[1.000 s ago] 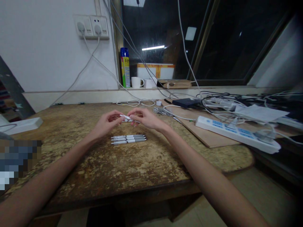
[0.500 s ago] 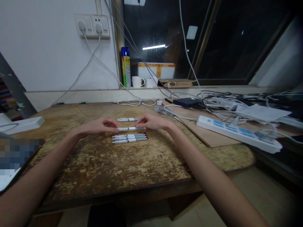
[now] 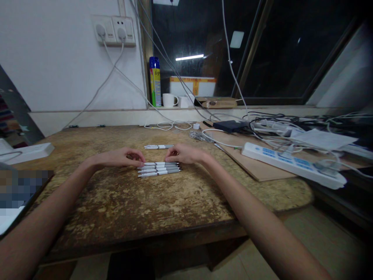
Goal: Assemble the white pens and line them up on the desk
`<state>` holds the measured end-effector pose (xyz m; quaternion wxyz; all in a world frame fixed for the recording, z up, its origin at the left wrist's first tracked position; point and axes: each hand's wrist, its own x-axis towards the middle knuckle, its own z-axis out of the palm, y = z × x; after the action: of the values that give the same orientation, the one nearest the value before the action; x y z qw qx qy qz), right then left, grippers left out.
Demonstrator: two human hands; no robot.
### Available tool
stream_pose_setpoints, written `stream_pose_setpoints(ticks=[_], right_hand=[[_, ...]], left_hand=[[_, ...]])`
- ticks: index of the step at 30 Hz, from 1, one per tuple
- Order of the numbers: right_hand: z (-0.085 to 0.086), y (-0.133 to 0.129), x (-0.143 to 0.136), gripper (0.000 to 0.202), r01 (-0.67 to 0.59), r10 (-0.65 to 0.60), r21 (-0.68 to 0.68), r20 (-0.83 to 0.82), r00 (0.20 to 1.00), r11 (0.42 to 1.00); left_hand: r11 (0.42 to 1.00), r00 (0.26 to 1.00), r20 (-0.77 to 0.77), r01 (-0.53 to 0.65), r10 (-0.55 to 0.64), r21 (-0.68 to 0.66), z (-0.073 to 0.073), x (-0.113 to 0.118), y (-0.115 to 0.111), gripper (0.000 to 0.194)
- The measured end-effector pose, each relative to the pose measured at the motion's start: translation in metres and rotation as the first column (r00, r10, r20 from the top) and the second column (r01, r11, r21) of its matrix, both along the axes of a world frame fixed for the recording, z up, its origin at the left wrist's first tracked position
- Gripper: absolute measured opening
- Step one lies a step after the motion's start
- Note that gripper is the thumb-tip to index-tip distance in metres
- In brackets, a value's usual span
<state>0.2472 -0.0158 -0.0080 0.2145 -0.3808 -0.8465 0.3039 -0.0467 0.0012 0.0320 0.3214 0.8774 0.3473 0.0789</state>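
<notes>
Several white and grey pens (image 3: 159, 171) lie side by side on the worn wooden table (image 3: 145, 206). At the back edge of this row is one more pen (image 3: 155, 164), held at its left end by my left hand (image 3: 129, 157) and near its right end by my right hand (image 3: 182, 153). The fingers of both hands are pinched on it, and my right fingers cover part of it. Farther back, a separate pen or pens (image 3: 157, 147) lie behind my hands; how many is hard to tell.
A white power strip (image 3: 291, 165) lies on a brown board (image 3: 262, 171) at the right, near tangled cables. Another power strip (image 3: 37, 153) and a pixelated device (image 3: 20, 190) are at the left. A spray can (image 3: 155, 83) and mug (image 3: 169, 100) stand on the sill.
Both hands have moved slightly towards the camera with the held pen, closing the gap between it and the row of pens.
</notes>
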Motion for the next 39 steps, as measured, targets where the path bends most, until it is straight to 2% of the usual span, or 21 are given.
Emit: stream_pose_setpoints(ticks=[6,10,14,18,21,23,26,28,30,33,39], right_hand=[[0.002,-0.002,0.0,0.017,-0.011,0.011,0.012,-0.002,1.0,1.0],[0.004,-0.003,0.005,0.018,0.053,-0.054,0.022,0.059,0.997,0.998],[0.005,-0.004,0.007,0.019,0.099,-0.098,-0.006,0.098,0.99,0.995],[0.005,-0.005,0.005,0.02,0.104,-0.104,0.005,0.095,0.99,0.995],[0.004,-0.004,0.005,0.021,0.2,-0.208,0.086,0.096,0.973,0.976],[0.002,-0.001,0.006,0.02,0.316,-0.336,0.192,0.076,0.939,0.929],[-0.003,0.005,0.008,0.019,0.46,-0.489,0.318,0.015,0.872,0.829],[-0.008,0.009,0.01,0.018,0.508,-0.541,0.356,-0.009,0.841,0.784],[-0.012,0.011,0.012,0.017,0.526,-0.564,0.384,-0.017,0.826,0.759],[-0.017,0.012,0.012,0.019,0.524,-0.568,0.393,-0.005,0.823,0.756],[-0.019,0.011,0.01,0.02,0.505,-0.538,0.363,-0.013,0.843,0.783]], left_hand=[[0.996,1.0,0.016,-0.005,0.006,-0.094,-0.003,-0.007,0.005,0.032],[0.99,0.999,0.024,-0.021,0.024,-0.142,-0.002,-0.005,0.002,0.033],[0.989,0.998,0.045,-0.046,0.053,-0.139,-0.001,-0.001,-0.002,0.029],[0.988,0.995,0.095,-0.024,0.039,-0.153,-0.005,-0.002,0.0,0.027],[0.984,0.99,0.123,-0.041,0.064,-0.176,-0.007,-0.003,0.003,0.03],[0.979,0.987,0.114,-0.094,0.116,-0.18,-0.009,-0.003,0.005,0.035],[0.974,0.97,0.115,-0.202,0.214,-0.103,-0.013,-0.004,0.011,0.043],[0.956,0.95,0.124,-0.293,0.288,0.029,-0.019,-0.004,0.017,0.046],[0.91,0.924,0.131,-0.377,0.358,0.171,-0.026,-0.004,0.021,0.047],[0.88,0.919,0.177,-0.391,0.354,0.271,-0.033,-0.001,0.021,0.045],[0.868,0.923,0.133,-0.385,0.361,0.314,-0.034,0.007,0.014,0.045]])
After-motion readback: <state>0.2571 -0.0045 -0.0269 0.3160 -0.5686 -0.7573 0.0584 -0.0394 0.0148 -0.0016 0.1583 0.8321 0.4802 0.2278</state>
